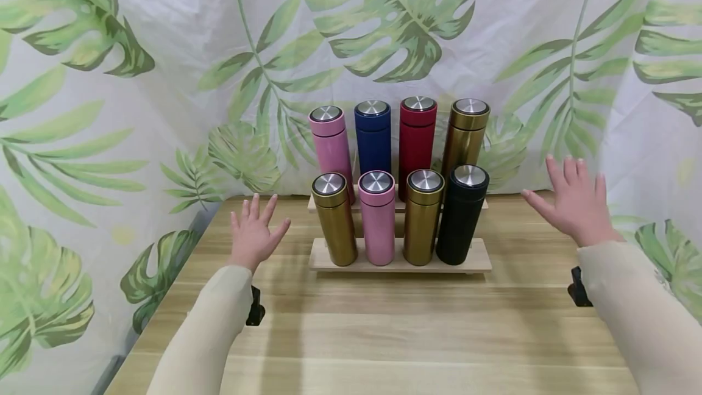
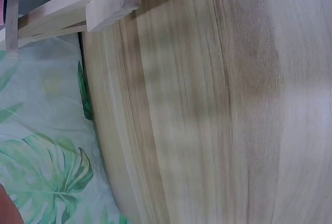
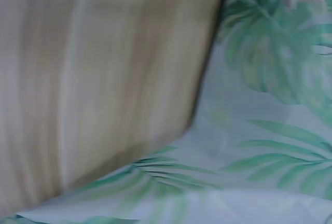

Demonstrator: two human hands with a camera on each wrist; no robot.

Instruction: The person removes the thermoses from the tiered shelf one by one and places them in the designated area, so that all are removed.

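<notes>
My left hand [image 1: 255, 233], fingers spread, hovers over the table's left part, holding nothing. Over on the right, my right hand [image 1: 578, 205] is likewise spread and holds nothing. Between them stands a two-step wooden rack [image 1: 399, 264] with thermos bottles in two rows. The lower row has a gold bottle [image 1: 338, 230], a pink bottle [image 1: 379, 227], another gold bottle [image 1: 421, 227] and a black bottle [image 1: 460, 224]. Behind it are a pink bottle [image 1: 332, 151], a blue bottle [image 1: 373, 145], a red bottle [image 1: 415, 145] and a gold bottle [image 1: 463, 139], partly hidden below.
The wooden table [image 1: 395, 334] reaches back to a white curtain [image 1: 181, 108] with green leaf prints. In the left wrist view, part of the wooden rack [image 2: 111, 1] shows at the table's far edge. A black wrist camera [image 1: 256, 306] is on the left sleeve.
</notes>
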